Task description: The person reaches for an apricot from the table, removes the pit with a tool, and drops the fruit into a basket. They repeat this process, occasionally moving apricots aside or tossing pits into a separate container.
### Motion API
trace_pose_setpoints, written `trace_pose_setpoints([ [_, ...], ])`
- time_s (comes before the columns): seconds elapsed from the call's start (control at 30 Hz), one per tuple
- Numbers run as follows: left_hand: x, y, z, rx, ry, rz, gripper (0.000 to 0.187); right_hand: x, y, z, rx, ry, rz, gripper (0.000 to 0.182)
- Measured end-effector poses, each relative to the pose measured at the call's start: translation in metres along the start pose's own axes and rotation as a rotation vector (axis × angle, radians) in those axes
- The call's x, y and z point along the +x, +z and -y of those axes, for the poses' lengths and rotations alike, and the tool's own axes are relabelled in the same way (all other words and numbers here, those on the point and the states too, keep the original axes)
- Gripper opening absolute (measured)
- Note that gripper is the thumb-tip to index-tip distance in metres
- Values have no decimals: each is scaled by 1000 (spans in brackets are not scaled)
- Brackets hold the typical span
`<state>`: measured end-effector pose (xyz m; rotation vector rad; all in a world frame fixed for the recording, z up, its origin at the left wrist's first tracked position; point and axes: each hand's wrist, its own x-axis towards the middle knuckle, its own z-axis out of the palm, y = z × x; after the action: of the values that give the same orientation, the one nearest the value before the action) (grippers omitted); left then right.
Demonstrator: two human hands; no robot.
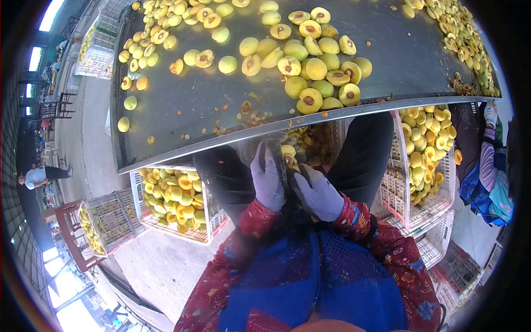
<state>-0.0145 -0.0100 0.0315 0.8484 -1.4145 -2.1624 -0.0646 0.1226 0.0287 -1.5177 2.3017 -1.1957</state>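
Observation:
Both hands wear pale lavender gloves with dark palms and meet between my knees, below the table edge. My left hand (267, 178) is closed at the fingertips around a yellow peach half (288, 150), partly hidden by the dark glove. My right hand (319, 193) is curled beside it, its fingertips close to the fruit; what it grips is hidden. Straight ahead on the dark metal table (215, 105) lies a pile of halved peaches (316, 69), several with brown stones showing.
Crates of pitted halves stand at left (174, 199) and right (425, 155) of my legs. The table's raised metal rim (310, 118) runs above my knees. More fruit heaps (462, 33) lie at the far right. A co-worker's gloved hand (490, 113) shows at right.

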Motion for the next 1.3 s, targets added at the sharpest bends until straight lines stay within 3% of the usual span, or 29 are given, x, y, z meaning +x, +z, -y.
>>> trace_pose_setpoints([
  [0.1, 0, 2, 16, 150, 91, -106, 34, 3, -1, -5, 206, 32, -7, 27],
  [0.17, -1, 2, 19, 179, 131, -116, 33, 4, -3, -12, 629, 185, 76, 27],
  [0.3, -1, 11, 9, 152, 101, -82, 32, -4, -2, -32, 2007, 798, 377, 26],
  [0.33, -1, 11, 10, 154, 77, -102, 32, -5, -1, -32, 2101, 884, 404, 25],
  [0.37, 0, 9, 14, 340, 96, -87, 31, -5, -2, -32, 2191, 978, 427, 25],
  [0.43, 4, 3, 21, 716, 129, -47, 30, -1, -2, -19, 1888, 1001, 348, 28],
  [0.5, 0, 3, 21, 671, 142, -36, 28, 3, -6, -7, 1575, 1006, 283, 35],
  [0.57, -3, 4, 18, 659, 213, 46, 26, 2, -11, -5, 1646, 1085, 308, 41],
  [0.63, -3, 5, 11, 685, 358, 156, 25, 0, -19, -14, 2089, 1229, 483, 45],
  [0.73, -5, 0, 22, 214, 83, 116, 25, 1, -19, -13, 2413, 1230, 500, 48],
  [0.83, 2, -2, 48, -54, 94, 64, 26, -2, -7, -24, 2599, 1029, 617, 50],
  [0.93, 4, -2, 37, -595, -169, 74, 27, 2, 3, -24, 2562, 736, 699, 51],
  [0.97, 6, -7, 39, -545, -125, -4, 30, 7, 2, -24, 2539, 629, 754, 51],
  [1.0, 6, -20, 44, -147, 167, -99, 31, 13, 0, -22, 2510, 642, 736, 50],
  [1.07, -1, -51, 11, 41, 20, -424, 30, 17, -7, -22, 2459, 662, 675, 49],
  [1.1, -2, -78, -2, 277, 66, -510, 33, 11, -5, -27, 2462, 740, 667, 48],
  [1.2, -22, -181, -60, 1446, 97, -843, 43, -6, -1, -57, 2377, 952, 536, 46],
  [1.23, -23, -195, -71, 1861, 56, -914, 47, -8, 1, -58, 2304, 1035, 481, 46],
  [1.27, -11, -191, -82, 2003, 126, -878, 52, -8, 1, -56, 2231, 1113, 432, 45],
  [1.3, 12, -163, -95, 1767, 171, -706, 50, -5, -1, -51, 2155, 1141, 411, 45],
])
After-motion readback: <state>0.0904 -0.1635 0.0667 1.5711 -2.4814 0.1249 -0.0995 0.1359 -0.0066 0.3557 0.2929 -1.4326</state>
